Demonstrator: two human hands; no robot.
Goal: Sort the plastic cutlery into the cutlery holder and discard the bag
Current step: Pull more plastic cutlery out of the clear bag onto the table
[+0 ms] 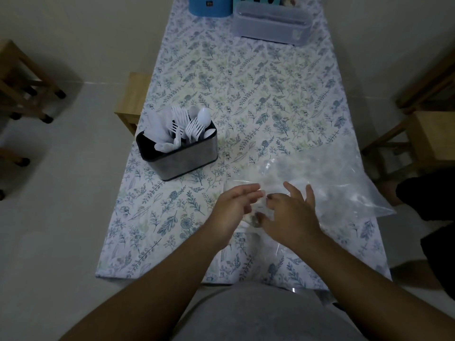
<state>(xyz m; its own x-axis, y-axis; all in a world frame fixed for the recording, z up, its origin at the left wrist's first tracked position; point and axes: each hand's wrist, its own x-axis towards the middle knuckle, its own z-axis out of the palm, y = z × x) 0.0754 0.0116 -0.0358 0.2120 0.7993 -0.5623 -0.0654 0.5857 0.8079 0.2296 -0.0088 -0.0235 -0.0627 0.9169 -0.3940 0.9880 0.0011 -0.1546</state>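
Note:
The empty clear plastic bag (330,178) lies spread on the right half of the table, with its near-left corner bunched up between my hands. My right hand (293,215) pinches that crumpled corner with curled thumb and forefinger. My left hand (234,207) is beside it, its fingers fairly straight and touching the same bunched plastic. The dark metal cutlery holder (182,158) stands to the left, away from my hands. It is filled with white plastic forks, spoons and knives (187,126). No loose cutlery shows on the table.
A floral cloth covers the table (246,89). At the far end stand a grey lidded box (270,23) and a blue container (209,6). Wooden stools (133,99) flank the table on both sides. A dark object (433,200) sits at the right edge.

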